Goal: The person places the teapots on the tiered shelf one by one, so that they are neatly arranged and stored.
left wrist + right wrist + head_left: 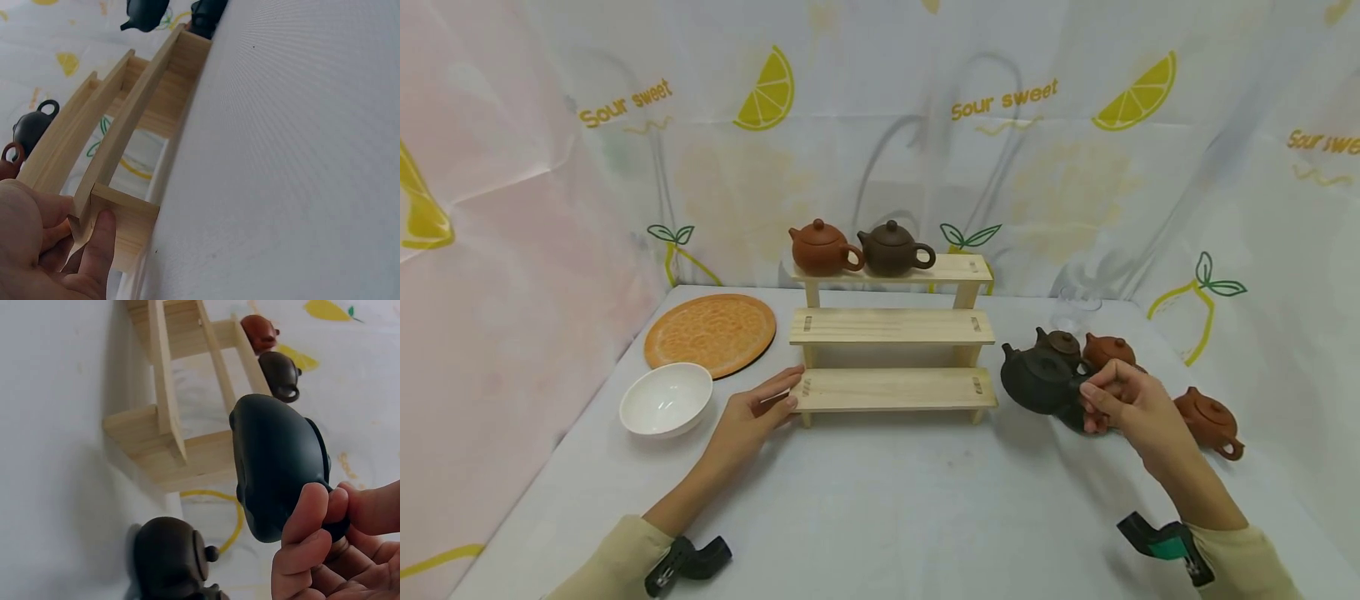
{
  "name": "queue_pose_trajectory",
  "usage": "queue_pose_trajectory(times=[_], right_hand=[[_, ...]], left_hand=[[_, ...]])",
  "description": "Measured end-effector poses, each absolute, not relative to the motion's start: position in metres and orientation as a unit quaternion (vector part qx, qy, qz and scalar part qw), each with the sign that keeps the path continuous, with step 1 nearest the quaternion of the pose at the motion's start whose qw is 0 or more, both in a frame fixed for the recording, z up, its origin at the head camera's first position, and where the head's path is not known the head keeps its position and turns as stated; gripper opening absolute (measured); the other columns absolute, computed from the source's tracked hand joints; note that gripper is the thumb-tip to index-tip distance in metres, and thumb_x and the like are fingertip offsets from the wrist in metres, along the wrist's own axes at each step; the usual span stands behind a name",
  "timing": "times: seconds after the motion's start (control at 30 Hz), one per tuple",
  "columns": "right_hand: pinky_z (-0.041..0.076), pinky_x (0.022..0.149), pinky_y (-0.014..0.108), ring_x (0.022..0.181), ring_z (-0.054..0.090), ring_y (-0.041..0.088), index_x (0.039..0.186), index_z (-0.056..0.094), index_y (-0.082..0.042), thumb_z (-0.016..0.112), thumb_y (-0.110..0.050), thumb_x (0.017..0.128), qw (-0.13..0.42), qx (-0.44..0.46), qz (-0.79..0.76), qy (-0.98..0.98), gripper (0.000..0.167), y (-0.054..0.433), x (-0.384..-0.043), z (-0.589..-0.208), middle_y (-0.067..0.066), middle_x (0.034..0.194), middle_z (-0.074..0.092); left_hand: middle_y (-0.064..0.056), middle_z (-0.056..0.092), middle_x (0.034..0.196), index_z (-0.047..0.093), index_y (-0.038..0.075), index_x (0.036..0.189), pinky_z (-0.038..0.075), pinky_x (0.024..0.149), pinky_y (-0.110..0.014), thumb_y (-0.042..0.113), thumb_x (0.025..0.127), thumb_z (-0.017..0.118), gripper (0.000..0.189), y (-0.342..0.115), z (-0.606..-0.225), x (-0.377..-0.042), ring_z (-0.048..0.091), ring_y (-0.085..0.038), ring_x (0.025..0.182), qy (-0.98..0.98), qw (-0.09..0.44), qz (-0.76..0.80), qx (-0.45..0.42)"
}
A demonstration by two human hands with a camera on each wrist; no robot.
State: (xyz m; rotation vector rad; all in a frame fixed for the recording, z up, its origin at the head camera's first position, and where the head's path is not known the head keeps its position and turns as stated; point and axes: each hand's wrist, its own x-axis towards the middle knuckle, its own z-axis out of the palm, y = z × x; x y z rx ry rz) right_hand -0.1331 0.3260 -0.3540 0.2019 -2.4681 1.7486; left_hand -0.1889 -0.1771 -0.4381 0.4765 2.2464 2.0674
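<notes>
My right hand pinches a black teapot by its handle and holds it in the air to the right of the wooden three-step stand. The right wrist view shows thumb and fingers closed on the handle, with the round black body beyond them. My left hand grips the left end of the stand's lowest step, a finger pressing its side support. On the top step sit a reddish-brown teapot and a dark brown teapot, side by side.
Behind and beside the held teapot stand a brown teapot, a reddish teapot and another reddish teapot. A clear glass is at the back right. A white bowl and a round orange-brown board lie left.
</notes>
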Motion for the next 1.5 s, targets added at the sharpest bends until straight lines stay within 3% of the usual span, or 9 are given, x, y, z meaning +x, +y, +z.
queue_pose_trajectory(times=[0.73,1.3,1.5], right_hand=[[0.052,0.053,0.026,0.058,0.064,0.019,0.097,0.059,0.004,0.064,0.000,0.102,0.067,0.085,0.633,-0.766,0.008,0.323,-0.152,-0.321,0.007,0.075,0.062],[0.054,0.054,0.025,0.057,0.064,0.019,0.096,0.057,0.003,0.067,-0.005,0.102,0.054,0.071,0.644,-0.760,0.015,0.311,-0.182,-0.293,0.007,0.074,0.063],[0.057,0.060,0.026,0.061,0.065,0.020,0.105,0.053,0.008,0.065,-0.015,0.105,0.056,0.055,0.588,-0.805,0.026,0.307,-0.192,-0.281,0.006,0.078,0.063]], left_hand=[[-0.015,0.039,0.162,0.053,-0.007,0.147,0.053,0.097,-0.030,0.010,0.104,0.066,0.048,-0.178,-0.438,-0.188,0.044,-0.036,0.141,0.725,0.034,0.671,0.155],[-0.015,0.039,0.162,0.053,-0.007,0.147,0.054,0.097,-0.030,0.009,0.104,0.066,0.048,-0.177,-0.436,-0.188,0.044,-0.036,0.141,0.728,0.032,0.668,0.150],[-0.015,0.039,0.162,0.053,-0.008,0.147,0.054,0.096,-0.030,0.009,0.104,0.066,0.048,-0.177,-0.437,-0.188,0.045,-0.037,0.140,0.730,0.029,0.666,0.154]])
